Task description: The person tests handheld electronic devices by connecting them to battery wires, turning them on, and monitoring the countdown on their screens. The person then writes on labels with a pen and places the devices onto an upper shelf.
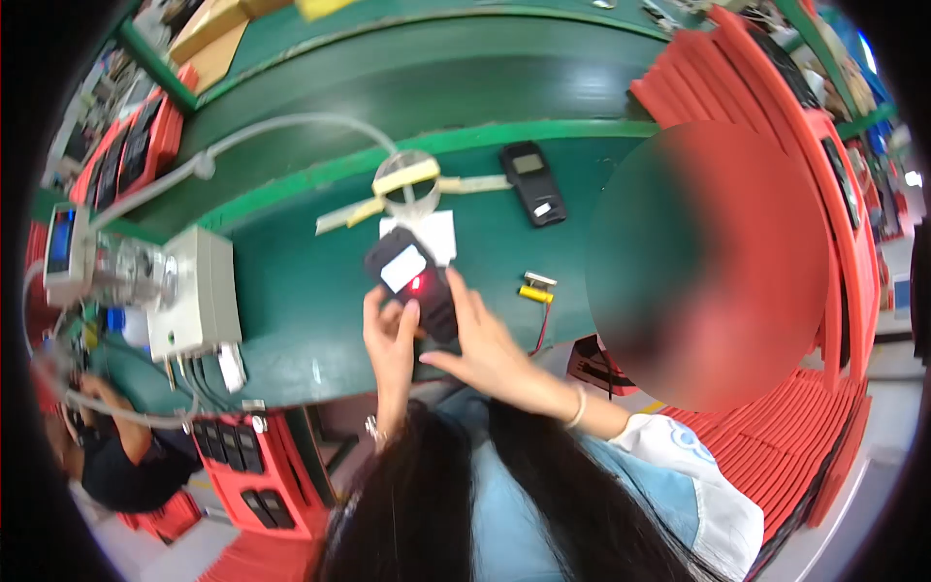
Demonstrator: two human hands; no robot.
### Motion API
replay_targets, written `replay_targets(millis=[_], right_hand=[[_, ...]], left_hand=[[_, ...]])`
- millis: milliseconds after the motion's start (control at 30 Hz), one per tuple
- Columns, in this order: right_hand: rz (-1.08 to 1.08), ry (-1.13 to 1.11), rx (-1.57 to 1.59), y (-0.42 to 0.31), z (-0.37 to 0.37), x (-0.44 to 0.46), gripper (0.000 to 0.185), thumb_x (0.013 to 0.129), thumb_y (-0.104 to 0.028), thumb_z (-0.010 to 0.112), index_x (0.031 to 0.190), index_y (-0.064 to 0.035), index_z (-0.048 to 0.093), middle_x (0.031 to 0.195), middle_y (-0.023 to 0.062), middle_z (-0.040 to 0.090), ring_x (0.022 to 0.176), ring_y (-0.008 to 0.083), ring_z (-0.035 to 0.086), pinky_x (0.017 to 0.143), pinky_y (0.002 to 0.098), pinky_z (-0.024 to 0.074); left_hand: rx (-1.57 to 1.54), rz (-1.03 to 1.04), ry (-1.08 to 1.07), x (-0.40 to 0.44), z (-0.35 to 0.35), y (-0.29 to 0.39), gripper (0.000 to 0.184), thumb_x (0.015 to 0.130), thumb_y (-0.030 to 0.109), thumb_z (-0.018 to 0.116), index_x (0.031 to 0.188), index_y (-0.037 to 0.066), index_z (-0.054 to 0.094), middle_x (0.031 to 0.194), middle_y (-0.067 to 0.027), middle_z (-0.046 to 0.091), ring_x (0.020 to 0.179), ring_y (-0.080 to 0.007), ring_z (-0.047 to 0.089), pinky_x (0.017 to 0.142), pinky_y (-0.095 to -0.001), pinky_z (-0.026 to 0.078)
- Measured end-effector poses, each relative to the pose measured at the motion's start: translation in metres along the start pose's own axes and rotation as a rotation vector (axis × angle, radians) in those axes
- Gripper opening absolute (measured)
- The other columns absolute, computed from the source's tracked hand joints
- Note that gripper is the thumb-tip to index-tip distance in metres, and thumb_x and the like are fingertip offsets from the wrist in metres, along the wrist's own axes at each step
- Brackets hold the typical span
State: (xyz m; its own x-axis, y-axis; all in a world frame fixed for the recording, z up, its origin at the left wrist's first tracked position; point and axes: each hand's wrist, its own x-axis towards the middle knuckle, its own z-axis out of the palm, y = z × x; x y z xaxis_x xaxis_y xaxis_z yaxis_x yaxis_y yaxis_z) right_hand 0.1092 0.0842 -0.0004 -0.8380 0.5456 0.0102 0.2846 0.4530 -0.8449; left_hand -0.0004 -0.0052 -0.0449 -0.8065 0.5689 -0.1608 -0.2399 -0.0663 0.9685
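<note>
Over the green bench, both hands hold one black handheld device [438,312] with a white label and a glowing red light on its upper part. My left hand [391,335] grips its left side, thumb on the lower face. Around its right edge lie the fingers of my right hand [485,347]. Just beyond the device are a white paper [438,233] and a clear round fixture [411,194] with yellow tape. Another black device [533,184] with a grey screen lies behind, to the right. A yellow cylindrical part [535,294] with a red wire is right of my hands.
A white box [199,291] with cables and a small display unit [65,250] stand at the left. Stacked red trays [766,116] rise at the right, partly behind a blurred patch. Another person [131,456] sits at the far left. A pale hose [281,124] arches over the bench.
</note>
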Motion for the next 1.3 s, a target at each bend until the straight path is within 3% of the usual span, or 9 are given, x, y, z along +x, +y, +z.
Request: replay_targets(millis=[133, 400, 567, 633, 833, 967, 1033, 1200, 1300], right_hand=[[-0.109, 0.237, -0.038, 0.016, 0.006, 0.005, 0.066, 0.067, -0.015, 0.075, 0.121, 0.0034, 0.042, 0.106, 0.0215, 0.050, 0.100, 0.0403, 0.053, 0.083, 0.0422, 0.0450], [-0.090, 0.040, 0.144, 0.033, -0.016, 0.022, 0.055, 0.062, -0.016, 0.073, 0.106, 0.0039, 0.046, 0.102, 0.0216, 0.056, 0.095, 0.0408, 0.057, 0.079, 0.0431, 0.0476], [-0.375, 0.215, -0.221, 0.042, -0.066, 0.023, 0.071, 0.070, -0.024, 0.075, 0.130, -0.0028, 0.043, 0.138, 0.0128, 0.046, 0.133, 0.0301, 0.037, 0.110, 0.0489, 0.0273], [-0.440, 0.397, -0.414, 0.032, -0.135, 0.015, 0.075, 0.067, -0.026, 0.077, 0.131, -0.0044, 0.046, 0.133, 0.0127, 0.051, 0.128, 0.0298, 0.044, 0.108, 0.0471, 0.0310], [-0.081, 1.021, -0.612, -0.012, -0.411, -0.037, 0.064, 0.075, -0.024, 0.070, 0.128, 0.0017, 0.046, 0.111, 0.0132, 0.062, 0.099, 0.0205, 0.059, 0.087, 0.0322, 0.0454], [0.257, 0.732, -0.684, 0.053, -0.595, -0.096, 0.065, 0.083, -0.022, 0.068, 0.137, 0.0013, 0.041, 0.126, 0.0105, 0.054, 0.111, 0.0178, 0.053, 0.097, 0.0294, 0.0394], [0.408, 0.334, -0.560, 0.056, -0.603, -0.101, 0.060, 0.089, -0.026, 0.057, 0.138, 0.0036, 0.038, 0.140, 0.0117, 0.044, 0.126, 0.0210, 0.042, 0.106, 0.0296, 0.0305], [0.293, 0.433, -0.401, 0.097, -0.607, -0.091, 0.057, 0.092, -0.024, 0.050, 0.141, 0.0003, 0.035, 0.143, 0.0130, 0.041, 0.134, 0.0233, 0.034, 0.109, 0.0331, 0.0265], [0.481, 0.676, -1.183, 0.083, -0.582, -0.051, 0.041, 0.090, -0.019, 0.050, 0.127, -0.0016, 0.047, 0.136, 0.0202, 0.041, 0.126, 0.0363, 0.039, 0.109, 0.0475, 0.0272]], left_hand=[[0.244, 0.229, 0.044, -0.011, 0.001, 0.000, 0.047, 0.080, 0.000, 0.070, 0.117, -0.001, 0.040, 0.092, -0.0067, 0.054, 0.079, -0.0127, 0.056, 0.067, -0.0240, 0.047], [0.115, 0.262, -0.055, -0.003, 0.015, 0.002, 0.055, 0.084, -0.003, 0.060, 0.133, -0.006, 0.034, 0.118, -0.0133, 0.052, 0.110, -0.0214, 0.051, 0.098, -0.0325, 0.036], [0.457, 0.471, -0.099, 0.000, 0.020, 0.001, 0.045, 0.085, 0.006, 0.058, 0.127, -0.005, 0.046, 0.120, -0.0179, 0.053, 0.118, -0.0313, 0.046, 0.102, -0.0389, 0.033], [0.492, 0.486, -0.148, -0.006, 0.025, 0.027, 0.043, 0.086, 0.007, 0.057, 0.126, -0.004, 0.048, 0.120, -0.0177, 0.053, 0.117, -0.0310, 0.046, 0.102, -0.0387, 0.033], [0.628, 0.528, -0.092, -0.004, -0.006, 0.024, 0.028, 0.089, 0.004, 0.050, 0.116, -0.003, 0.056, 0.115, -0.0156, 0.055, 0.110, -0.0273, 0.052, 0.097, -0.0368, 0.038], [0.621, 0.528, -0.042, -0.003, -0.013, 0.019, 0.021, 0.082, -0.001, 0.055, 0.103, -0.001, 0.060, 0.105, -0.0124, 0.061, 0.100, -0.0258, 0.055, 0.088, -0.0345, 0.043], [0.652, 0.531, -0.019, -0.002, -0.012, 0.024, 0.020, 0.080, -0.002, 0.057, 0.099, 0.000, 0.062, 0.103, -0.0129, 0.062, 0.100, -0.0280, 0.056, 0.089, -0.0357, 0.043], [0.697, 0.688, -0.032, 0.020, -0.011, 0.059, 0.017, 0.080, 0.000, 0.060, 0.096, 0.005, 0.064, 0.104, -0.0108, 0.062, 0.101, -0.0296, 0.055, 0.090, -0.0378, 0.042], [0.774, 0.813, -0.049, 0.035, -0.013, 0.115, 0.015, 0.080, 0.000, 0.059, 0.093, 0.004, 0.064, 0.104, -0.0125, 0.063, 0.101, -0.0302, 0.057, 0.090, -0.0387, 0.043]])
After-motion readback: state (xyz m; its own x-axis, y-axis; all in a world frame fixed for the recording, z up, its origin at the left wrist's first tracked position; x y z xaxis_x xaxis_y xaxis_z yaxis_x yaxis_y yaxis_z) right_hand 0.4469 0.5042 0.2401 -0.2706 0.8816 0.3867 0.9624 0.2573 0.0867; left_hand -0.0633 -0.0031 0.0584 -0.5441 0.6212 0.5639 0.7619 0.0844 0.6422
